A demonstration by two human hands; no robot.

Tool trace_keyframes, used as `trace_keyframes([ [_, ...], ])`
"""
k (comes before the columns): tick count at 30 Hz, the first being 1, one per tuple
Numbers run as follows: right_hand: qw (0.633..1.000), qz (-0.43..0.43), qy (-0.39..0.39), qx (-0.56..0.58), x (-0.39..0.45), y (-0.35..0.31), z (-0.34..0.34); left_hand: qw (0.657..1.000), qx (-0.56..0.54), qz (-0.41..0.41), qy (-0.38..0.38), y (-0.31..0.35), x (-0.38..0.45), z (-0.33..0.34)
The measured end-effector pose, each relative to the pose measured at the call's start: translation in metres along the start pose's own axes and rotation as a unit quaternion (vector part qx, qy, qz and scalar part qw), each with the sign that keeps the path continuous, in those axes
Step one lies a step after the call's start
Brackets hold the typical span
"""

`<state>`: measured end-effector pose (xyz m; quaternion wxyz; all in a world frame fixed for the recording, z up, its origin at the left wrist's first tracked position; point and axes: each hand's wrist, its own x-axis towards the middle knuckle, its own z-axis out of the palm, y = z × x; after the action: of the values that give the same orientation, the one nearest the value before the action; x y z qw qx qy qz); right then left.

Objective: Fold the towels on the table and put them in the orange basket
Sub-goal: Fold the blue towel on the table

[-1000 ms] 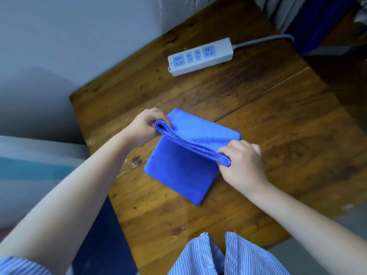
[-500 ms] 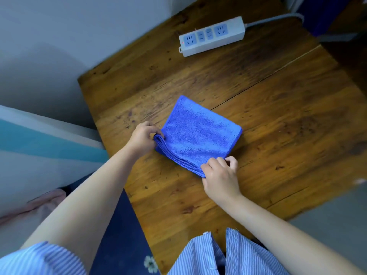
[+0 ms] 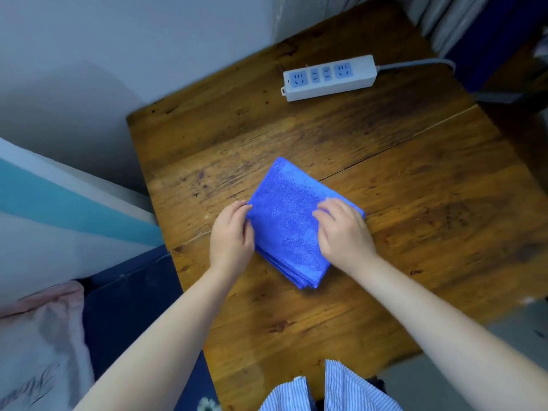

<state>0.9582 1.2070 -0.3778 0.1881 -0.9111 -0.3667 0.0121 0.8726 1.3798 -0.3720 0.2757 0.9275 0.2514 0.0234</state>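
A blue terry-cloth towel (image 3: 292,226), folded into a thick layered square, lies flat near the middle of the worn brown wooden table (image 3: 415,232). The left hand (image 3: 232,238) pinches the towel's left edge between curled fingers and thumb, while the right hand (image 3: 345,232) rests on its right side, fingers bent onto the cloth. A white power strip (image 3: 329,77) lies at the table's far edge.
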Motion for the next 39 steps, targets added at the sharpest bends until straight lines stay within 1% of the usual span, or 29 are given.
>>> trace_keyframes([
  [1, 0.999, -0.009, -0.017, -0.028, 0.014, 0.003, 0.001, 1.0, 0.018, 0.015, 0.002, 0.003, -0.001, 0.007],
  [3, 0.991, -0.04, -0.082, -0.099, 0.032, 0.007, 0.011, 0.994, 0.085, 0.047, -0.043, 0.009, 0.0, 0.021],
  [4, 0.983, -0.058, -0.115, -0.132, 0.037, 0.009, 0.017, 0.99, 0.116, 0.025, -0.083, 0.016, 0.001, 0.023],
  [6, 0.968, -0.079, -0.161, -0.174, 0.041, 0.017, 0.028, 0.973, 0.156, -0.055, -0.159, 0.016, 0.001, 0.033],
  [7, 0.966, -0.084, -0.174, -0.173, 0.04, 0.021, 0.031, 0.965, 0.172, -0.076, -0.184, 0.013, -0.001, 0.037],
  [8, 0.964, -0.092, -0.182, -0.171, 0.041, 0.027, 0.034, 0.96, 0.185, -0.086, -0.192, 0.01, -0.002, 0.041],
  [9, 0.963, -0.099, -0.185, -0.171, 0.041, 0.031, 0.036, 0.957, 0.194, -0.087, -0.195, 0.008, -0.003, 0.042],
  [12, 0.965, -0.115, -0.156, -0.176, 0.041, 0.04, 0.041, 0.954, 0.206, -0.089, -0.197, 0.007, -0.003, 0.044],
  [16, 0.973, -0.114, -0.134, -0.146, 0.041, 0.041, 0.044, 0.949, 0.217, -0.087, -0.212, 0.009, -0.001, 0.044],
  [21, 0.975, -0.107, -0.131, -0.145, 0.042, 0.04, 0.044, 0.953, 0.194, -0.091, -0.212, 0.008, 0.001, 0.047],
  [26, 0.975, -0.106, -0.128, -0.145, 0.041, 0.04, 0.044, 0.948, 0.195, -0.098, -0.231, 0.008, 0.004, 0.045],
  [28, 0.974, -0.115, -0.126, -0.15, 0.042, 0.04, 0.045, 0.947, 0.2, -0.109, -0.226, 0.009, 0.005, 0.046],
  [31, 0.971, -0.113, -0.156, -0.142, 0.044, 0.036, 0.041, 0.944, 0.2, -0.116, -0.236, 0.014, 0.005, 0.042],
  [32, 0.97, -0.113, -0.167, -0.134, 0.048, 0.034, 0.037, 0.947, 0.191, -0.126, -0.226, 0.014, 0.005, 0.04],
  [33, 0.971, -0.114, -0.176, -0.114, 0.056, 0.032, 0.031, 0.953, 0.17, -0.146, -0.204, 0.015, 0.005, 0.038],
  [34, 0.976, -0.12, -0.161, -0.087, 0.065, 0.029, 0.027, 0.96, 0.145, -0.167, -0.17, 0.015, 0.006, 0.035],
  [35, 0.979, -0.131, -0.143, -0.059, 0.079, 0.027, 0.021, 0.963, 0.122, -0.203, -0.126, 0.015, 0.006, 0.032],
  [36, 0.981, -0.142, -0.126, -0.036, 0.093, 0.024, 0.017, 0.958, 0.102, -0.249, -0.096, 0.014, 0.008, 0.029],
  [37, 0.978, -0.143, -0.147, -0.032, 0.109, 0.02, 0.012, 0.948, 0.08, -0.296, -0.08, 0.013, 0.01, 0.027],
  [39, 0.953, -0.142, -0.265, -0.039, 0.142, 0.013, 0.011, 0.926, 0.022, -0.371, -0.071, 0.011, 0.015, 0.023],
])
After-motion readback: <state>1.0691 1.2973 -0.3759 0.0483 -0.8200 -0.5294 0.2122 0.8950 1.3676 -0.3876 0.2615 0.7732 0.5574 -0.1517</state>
